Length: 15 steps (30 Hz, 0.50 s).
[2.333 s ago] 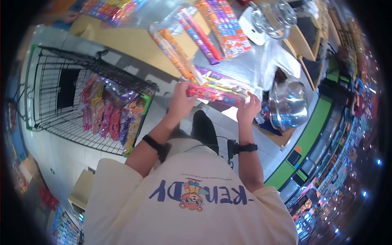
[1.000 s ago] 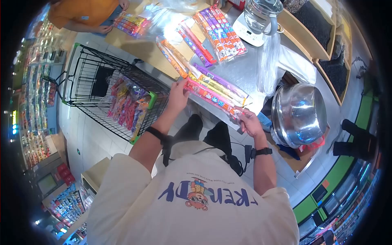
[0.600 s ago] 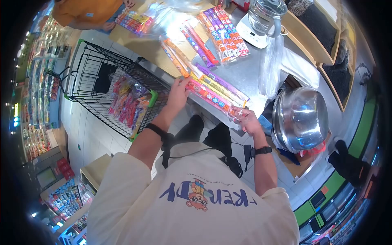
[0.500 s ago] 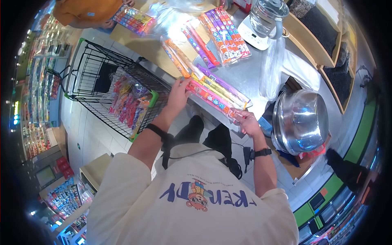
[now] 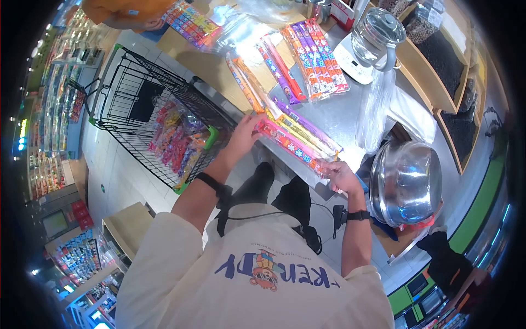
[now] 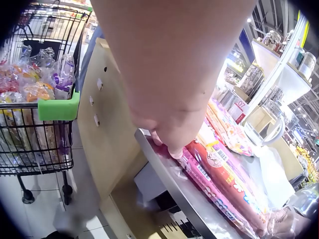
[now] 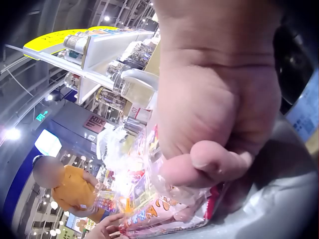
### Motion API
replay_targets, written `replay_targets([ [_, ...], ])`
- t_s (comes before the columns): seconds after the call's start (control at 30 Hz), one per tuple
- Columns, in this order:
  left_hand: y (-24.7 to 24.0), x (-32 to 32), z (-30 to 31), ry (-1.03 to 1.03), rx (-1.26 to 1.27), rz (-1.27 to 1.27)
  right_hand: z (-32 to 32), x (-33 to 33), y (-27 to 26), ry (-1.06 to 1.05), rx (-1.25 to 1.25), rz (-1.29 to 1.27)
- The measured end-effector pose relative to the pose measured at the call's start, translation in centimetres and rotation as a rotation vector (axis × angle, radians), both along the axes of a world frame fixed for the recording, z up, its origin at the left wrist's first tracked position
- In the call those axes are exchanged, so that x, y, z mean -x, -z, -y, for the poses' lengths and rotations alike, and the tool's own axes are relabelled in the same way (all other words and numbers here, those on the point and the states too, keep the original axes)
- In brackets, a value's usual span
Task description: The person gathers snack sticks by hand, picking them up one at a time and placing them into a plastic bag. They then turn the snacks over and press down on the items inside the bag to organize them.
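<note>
A long pink wrapped packet (image 5: 290, 145) with a blue flower print lies slantwise along the metal table's front edge. My left hand (image 5: 245, 133) grips its left end; in the left wrist view the fingertips sit at the packet's side by the table edge. With thumb and fingers, my right hand (image 5: 341, 175) pinches the clear wrapping at the other end, seen close in the right wrist view. Beside the packet lie a yellow packet (image 5: 298, 131) and a purple packet (image 5: 312, 127). An orange packet (image 5: 244, 82) extends beyond them to the upper left.
Several more packets (image 5: 315, 57) lie flat further back, near a glass jug (image 5: 378, 33) on a white base. A steel basin (image 5: 408, 183) stands right of the table. Left is a wire cart (image 5: 137, 104) with wrapped goods. A person in orange (image 5: 129, 11) stands at the back.
Since the earliest frame the packet has turned, its right end dropping lower in view, both hands staying on it. Recently the head view has shifted slightly; the grips look the same.
</note>
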<state>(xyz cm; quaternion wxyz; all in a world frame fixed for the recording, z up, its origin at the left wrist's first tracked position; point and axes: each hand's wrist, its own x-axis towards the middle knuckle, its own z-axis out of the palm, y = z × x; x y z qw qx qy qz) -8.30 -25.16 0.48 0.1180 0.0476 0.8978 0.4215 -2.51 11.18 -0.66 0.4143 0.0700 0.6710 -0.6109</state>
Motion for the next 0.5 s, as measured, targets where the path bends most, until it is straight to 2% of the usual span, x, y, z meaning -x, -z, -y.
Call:
replay_targets([
  [0.1,0.3,0.2,0.1,0.066,0.03,-0.061,-0.6,0.7,0.3,-0.029,0.014,0.001],
  [0.17,0.0,0.0,-0.2,0.162,0.17,-0.069,-1.1,1.3,0.5,-0.063,0.008,-0.009],
  [0.23,-0.7,-0.1,-0.2,0.159,0.165,-0.036,-1.0,1.2,0.8,-0.088,0.003,-0.018],
  [0.3,-0.6,0.1,-0.4,0.161,0.153,-0.008,-0.6,0.8,1.5,0.079,0.106,-0.073],
  [0.5,0.1,0.1,0.0,0.17,0.138,-0.109,0.3,0.2,1.3,0.151,0.006,-0.029],
])
